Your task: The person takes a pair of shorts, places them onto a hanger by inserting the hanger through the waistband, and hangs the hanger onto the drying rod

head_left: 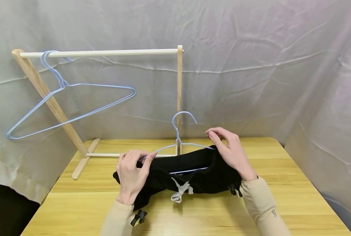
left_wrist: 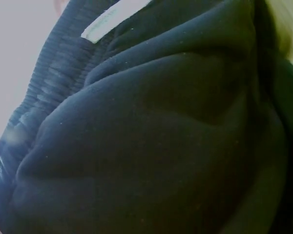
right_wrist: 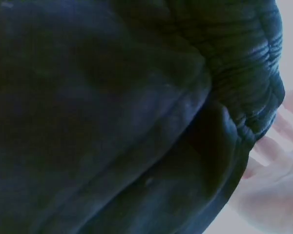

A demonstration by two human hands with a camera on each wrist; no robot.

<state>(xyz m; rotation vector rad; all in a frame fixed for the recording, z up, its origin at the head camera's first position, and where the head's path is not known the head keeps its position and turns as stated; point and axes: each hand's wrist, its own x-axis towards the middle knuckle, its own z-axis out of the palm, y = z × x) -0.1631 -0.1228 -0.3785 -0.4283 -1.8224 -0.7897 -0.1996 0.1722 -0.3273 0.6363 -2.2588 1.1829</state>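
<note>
- Head view, lower center: a light blue hanger (head_left: 177, 134) sits partly inside the gathered waistband of a black garment (head_left: 203, 183), hook up, above the wooden table (head_left: 299, 196).
- The left hand (head_left: 132, 173) pinches the hanger's arm at the waistband, presumably to steady both; the right hand (head_left: 229, 150), well apart from it, lies by the opposite end, fingers loosely bent, seemingly gripping nothing.
- A white drawstring (head_left: 178, 193), tied in a bow, marks the garment's near side.
- Upper left: at least 2 matching hangers (head_left: 60, 80) hang from a wooden rack (head_left: 110, 53), whose right post stands behind the raised hook; grey drapes (head_left: 252, 82) close the background.
- Left wrist view: dark cloth fills the frame, blocking the grip; slivers of finger show at the left edge.
- Right wrist view: folds hide the hanger; spread fingers (right_wrist: 268, 148) appear beyond the waistband, far right.
</note>
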